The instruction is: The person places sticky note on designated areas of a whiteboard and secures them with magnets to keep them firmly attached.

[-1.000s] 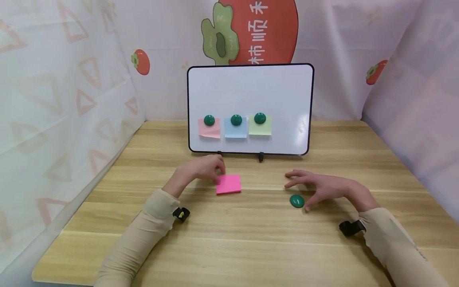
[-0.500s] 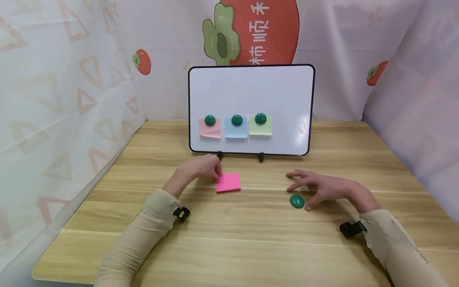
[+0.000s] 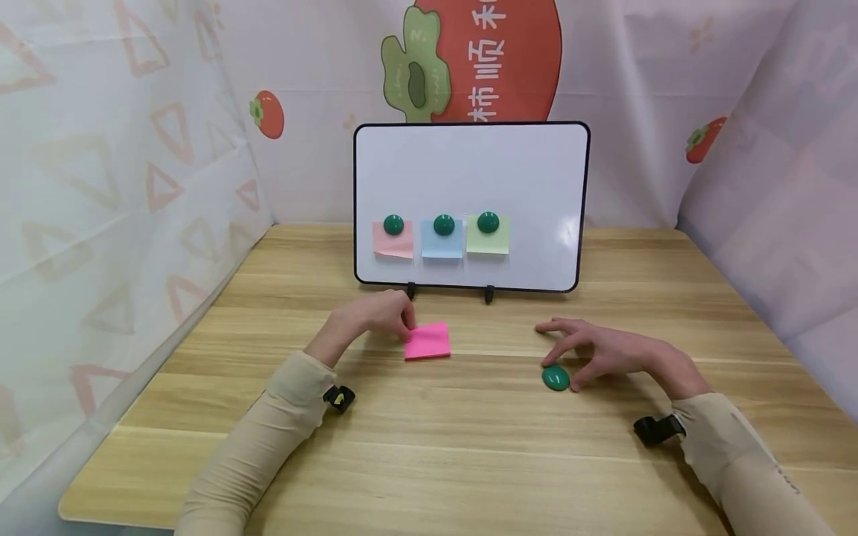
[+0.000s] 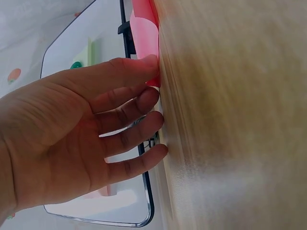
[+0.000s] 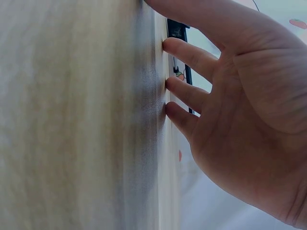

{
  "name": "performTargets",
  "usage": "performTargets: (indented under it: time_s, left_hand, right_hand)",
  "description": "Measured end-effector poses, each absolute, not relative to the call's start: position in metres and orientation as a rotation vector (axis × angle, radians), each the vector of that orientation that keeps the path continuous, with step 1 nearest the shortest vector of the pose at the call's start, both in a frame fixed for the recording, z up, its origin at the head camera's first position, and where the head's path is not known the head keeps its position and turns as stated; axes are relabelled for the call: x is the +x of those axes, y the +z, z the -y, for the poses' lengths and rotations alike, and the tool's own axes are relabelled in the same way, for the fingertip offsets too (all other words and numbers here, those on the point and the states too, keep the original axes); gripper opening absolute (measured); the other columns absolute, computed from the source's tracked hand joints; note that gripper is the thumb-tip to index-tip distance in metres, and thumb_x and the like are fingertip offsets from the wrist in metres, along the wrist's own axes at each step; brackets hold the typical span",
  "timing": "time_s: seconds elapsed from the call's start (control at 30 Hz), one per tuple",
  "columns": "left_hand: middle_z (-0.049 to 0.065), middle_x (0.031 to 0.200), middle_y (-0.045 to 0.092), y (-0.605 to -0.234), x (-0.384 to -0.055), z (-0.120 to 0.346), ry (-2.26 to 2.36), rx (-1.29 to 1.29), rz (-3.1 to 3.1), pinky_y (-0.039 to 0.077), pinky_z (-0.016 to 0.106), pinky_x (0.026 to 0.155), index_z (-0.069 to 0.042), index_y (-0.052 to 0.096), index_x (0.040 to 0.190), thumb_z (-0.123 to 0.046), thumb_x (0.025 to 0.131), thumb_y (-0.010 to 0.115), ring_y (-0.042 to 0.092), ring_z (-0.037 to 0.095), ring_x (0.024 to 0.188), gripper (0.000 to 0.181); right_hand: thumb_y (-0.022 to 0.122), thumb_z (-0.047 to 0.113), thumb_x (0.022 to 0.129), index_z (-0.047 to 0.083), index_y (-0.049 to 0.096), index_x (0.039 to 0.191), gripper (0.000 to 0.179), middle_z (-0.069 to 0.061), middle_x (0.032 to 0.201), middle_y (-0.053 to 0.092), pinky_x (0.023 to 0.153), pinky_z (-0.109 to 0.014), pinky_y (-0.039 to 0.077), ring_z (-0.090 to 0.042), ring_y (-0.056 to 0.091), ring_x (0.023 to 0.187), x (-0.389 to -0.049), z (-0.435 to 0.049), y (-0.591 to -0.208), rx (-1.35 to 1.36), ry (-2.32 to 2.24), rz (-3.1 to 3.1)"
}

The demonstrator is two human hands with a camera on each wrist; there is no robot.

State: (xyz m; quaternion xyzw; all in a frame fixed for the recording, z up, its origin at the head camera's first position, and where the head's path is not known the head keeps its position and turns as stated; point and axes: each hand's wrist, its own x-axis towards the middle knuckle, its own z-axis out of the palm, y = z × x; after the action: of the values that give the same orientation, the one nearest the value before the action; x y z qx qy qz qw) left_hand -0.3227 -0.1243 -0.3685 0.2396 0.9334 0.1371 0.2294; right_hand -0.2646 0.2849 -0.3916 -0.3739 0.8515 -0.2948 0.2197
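Observation:
A pad of bright pink sticky notes [image 3: 429,342] lies on the table. My left hand [image 3: 383,312] pinches its left edge between thumb and index finger. In the left wrist view, a pink sheet [image 4: 145,36] bends up beside the thumb, while the other fingertips stay near the tabletop. To the right, a round green magnet [image 3: 555,377] sits flat on the wood. My right hand [image 3: 613,350] holds it at its edges with thumb and index finger, the other fingers spread. The right wrist view shows the palm [image 5: 249,96], but the magnet is out of sight there.
A whiteboard [image 3: 529,179] stands on small black feet behind the hands. Along its lower part, green magnets hold a pale pink note [image 3: 393,246], a blue note [image 3: 442,246] and a light green note [image 3: 488,241]. Printed cloth surrounds the wooden table [image 3: 429,461].
My right index finger has come down to the green magnet's edge, and the thumb has closed in. My left thumb and index finger have come together on the pink pad's edge.

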Motion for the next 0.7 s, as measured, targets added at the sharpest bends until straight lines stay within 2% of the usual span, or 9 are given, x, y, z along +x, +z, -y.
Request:
performTargets:
  time_s: [0.17, 0.43, 0.6, 0.7]
  left_hand:
    - [-0.001, 0.082, 0.063, -0.3686, -0.3221, 0.1241, 0.369, 0.708, -2.567, 0.043, 0.026, 0.066, -0.014, 0.068, 0.087, -0.014, 0.085, 0.073, 0.053, 0.013, 0.074, 0.005]
    - [0.000, 0.089, 0.065, -0.3691, -0.3237, 0.1240, 0.382, 0.744, -2.564, 0.044, 0.026, 0.072, -0.013, 0.071, 0.099, -0.011, 0.086, 0.070, 0.055, 0.014, 0.080, 0.014]
    - [0.000, 0.085, 0.062, -0.3687, -0.3239, 0.1238, 0.402, 0.752, -2.553, 0.042, 0.026, 0.070, -0.013, 0.069, 0.092, -0.014, 0.086, 0.071, 0.053, 0.014, 0.078, 0.006]
    - [0.000, 0.082, 0.059, -0.3690, -0.3237, 0.1244, 0.427, 0.764, -2.547, 0.041, 0.026, 0.068, -0.013, 0.066, 0.088, -0.019, 0.087, 0.073, 0.052, 0.014, 0.077, 0.009]
  right_hand:
    - [0.081, 0.030, 0.081, 0.030, 0.071, 0.120, 0.040, -0.017, 0.160, 0.027, 0.107, -0.075, 0.015, -0.048, 0.016, 0.145, -0.2631, -0.2846, -0.3903, -1.033, -0.809, -2.361]
    - [0.081, 0.031, 0.081, 0.031, 0.070, 0.122, 0.042, -0.017, 0.161, 0.026, 0.107, -0.077, 0.014, -0.049, 0.013, 0.146, -0.2628, -0.2825, -0.3893, -1.031, -0.779, -2.360]
    - [0.081, 0.030, 0.081, 0.031, 0.072, 0.119, 0.039, -0.018, 0.160, 0.027, 0.107, -0.077, 0.014, -0.049, 0.013, 0.146, -0.2627, -0.2821, -0.3895, -1.034, -0.787, -2.351]
    - [0.081, 0.031, 0.081, 0.032, 0.072, 0.118, 0.038, -0.018, 0.160, 0.027, 0.107, -0.077, 0.015, -0.049, 0.014, 0.146, -0.2627, -0.2821, -0.3898, -1.038, -0.786, -2.352]
